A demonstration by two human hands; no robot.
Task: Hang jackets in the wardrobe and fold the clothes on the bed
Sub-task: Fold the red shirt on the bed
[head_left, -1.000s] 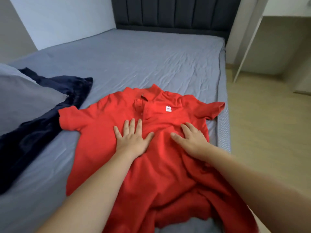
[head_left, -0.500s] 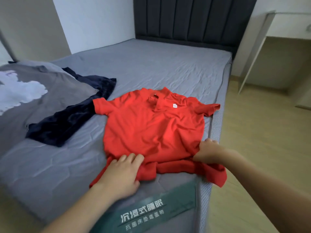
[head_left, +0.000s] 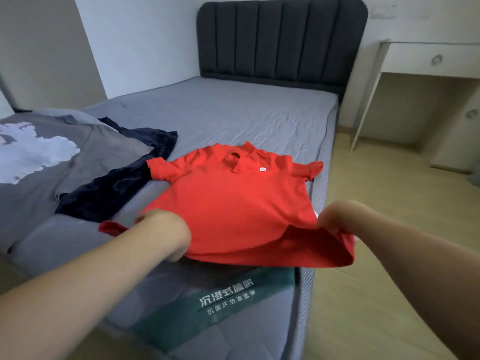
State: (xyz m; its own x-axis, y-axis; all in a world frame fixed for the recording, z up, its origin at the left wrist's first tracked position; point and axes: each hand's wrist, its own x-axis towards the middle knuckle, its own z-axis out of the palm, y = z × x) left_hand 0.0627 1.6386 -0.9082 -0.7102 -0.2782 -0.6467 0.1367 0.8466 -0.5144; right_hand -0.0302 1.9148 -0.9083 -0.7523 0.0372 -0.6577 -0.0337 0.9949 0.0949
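Lifted since before, one red shirt's (head_left: 233, 198) hem; left hand (head_left: 166, 235) and right hand (head_left: 337, 216) each grip it.

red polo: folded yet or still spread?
Spread. The red polo lies open, both sleeves out; left hand and right hand grip its lifted hem.

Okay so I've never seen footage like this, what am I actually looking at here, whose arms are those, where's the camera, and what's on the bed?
The camera sits on a person's head, looking forward and down, so the two bare arms are the wearer's own. There is no machine. The left hand and right hand each grip the bottom hem of a red polo shirt, lifting that edge off the grey mattress; the collar end lies flat. To the left lie a dark navy garment and, partly over it, a grey T-shirt with a white print. Behind are a dark padded headboard and, to the right, a white desk.
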